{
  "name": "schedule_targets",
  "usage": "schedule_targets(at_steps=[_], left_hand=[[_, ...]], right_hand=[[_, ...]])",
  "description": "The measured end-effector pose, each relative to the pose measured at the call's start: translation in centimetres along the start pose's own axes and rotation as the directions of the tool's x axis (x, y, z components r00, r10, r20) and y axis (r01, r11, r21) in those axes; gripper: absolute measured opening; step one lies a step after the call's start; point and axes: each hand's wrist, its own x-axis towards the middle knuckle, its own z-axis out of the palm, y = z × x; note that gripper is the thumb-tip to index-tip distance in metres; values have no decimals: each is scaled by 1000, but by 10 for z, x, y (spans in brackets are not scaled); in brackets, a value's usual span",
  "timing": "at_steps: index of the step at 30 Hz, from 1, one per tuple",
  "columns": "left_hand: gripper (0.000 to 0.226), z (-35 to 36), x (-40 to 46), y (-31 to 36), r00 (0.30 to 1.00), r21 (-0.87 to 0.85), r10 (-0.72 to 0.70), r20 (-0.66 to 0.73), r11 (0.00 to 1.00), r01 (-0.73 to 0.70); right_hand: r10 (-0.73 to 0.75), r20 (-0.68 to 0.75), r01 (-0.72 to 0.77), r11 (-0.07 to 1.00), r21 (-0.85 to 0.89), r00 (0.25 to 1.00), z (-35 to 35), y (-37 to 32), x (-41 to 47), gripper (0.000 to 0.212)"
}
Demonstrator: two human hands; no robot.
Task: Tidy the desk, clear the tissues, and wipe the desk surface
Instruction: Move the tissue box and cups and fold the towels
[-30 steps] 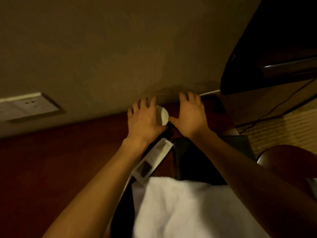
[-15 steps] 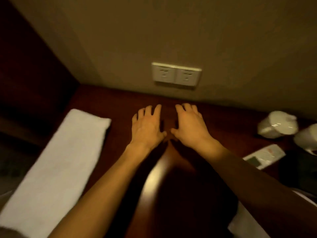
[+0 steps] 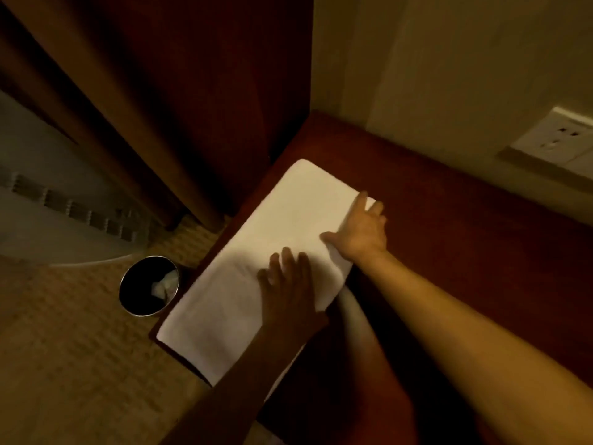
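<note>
A folded white towel [image 3: 256, 261] lies along the left end of the dark red-brown desk [image 3: 465, 239]. My left hand [image 3: 285, 284] lies flat on the towel's near half, fingers spread and pointing away from me. My right hand [image 3: 361, 231] rests on the towel's right edge near its far corner, with the thumb stretched out over the cloth and the fingers apart. Neither hand has lifted the cloth. On the floor beside the desk's left end stands a round metal bin [image 3: 149, 285] with crumpled white tissues [image 3: 167, 282] inside.
A dark wooden panel and a brown curtain [image 3: 128, 107] rise left of the desk. A white appliance with vent slots [image 3: 48, 207] stands on the patterned carpet at far left. A wall socket plate [image 3: 558, 139] sits above the desk's back edge at right.
The view has swung left from the desk's right end and middle to its left end. Both hands moved from the bare desk surface onto the white towel.
</note>
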Motion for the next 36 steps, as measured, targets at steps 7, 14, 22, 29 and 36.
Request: schedule_targets(at_steps=[7, 14, 22, 29, 36], left_hand=[[13, -40, 16, 2, 993, -17, -6, -119, 1000, 4], [35, -132, -16, 106, 926, 46, 275, -259, 961, -273], [37, -173, -102, 321, 593, 80, 700, -399, 671, -738], [34, -127, -194, 492, 342, 133, 878, -335, 403, -906], [40, -42, -258, 582, 305, 87, 950, -68, 311, -947]], right_hand=[[27, -15, -21, 945, 326, 1000, -14, 11, -22, 48], [39, -375, 159, 861, 483, 926, -125, 107, -108, 27], [364, -683, 63, 855, 515, 633, -241, 302, -235, 31], [632, -642, -168, 757, 632, 434, -257, 475, -330, 39], [697, -487, -367, 703, 609, 526, -208, 619, -370, 46]])
